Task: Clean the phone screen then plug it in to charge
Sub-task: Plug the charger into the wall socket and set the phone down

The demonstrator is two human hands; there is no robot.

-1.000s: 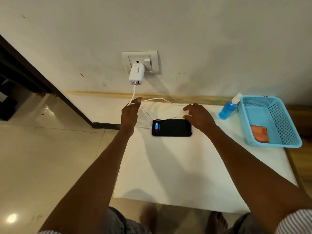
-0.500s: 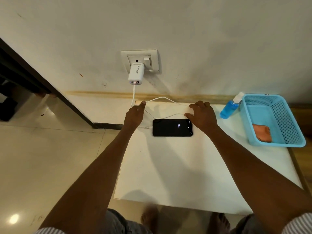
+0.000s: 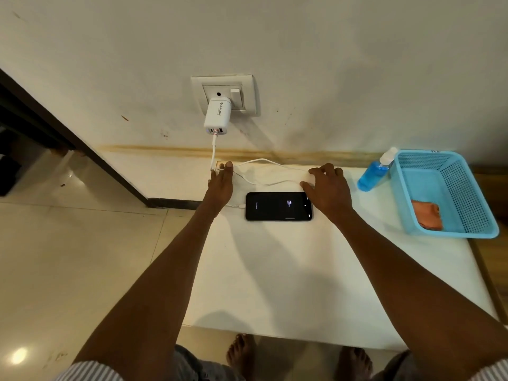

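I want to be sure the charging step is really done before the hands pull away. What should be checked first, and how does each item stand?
1. Charger seated in the wall socket: ok.
2. Cable plugged into the charger's port: ok.
3. Cable's other end in the phone: ok, a plug meets its left edge.
4. Phone charging: cannot tell; the screen is lit, its text too small to read.
5. Left hand free of the cable: not ok, its fingers touch it.
6. Right hand off the phone: not ok, it covers the phone's right end.
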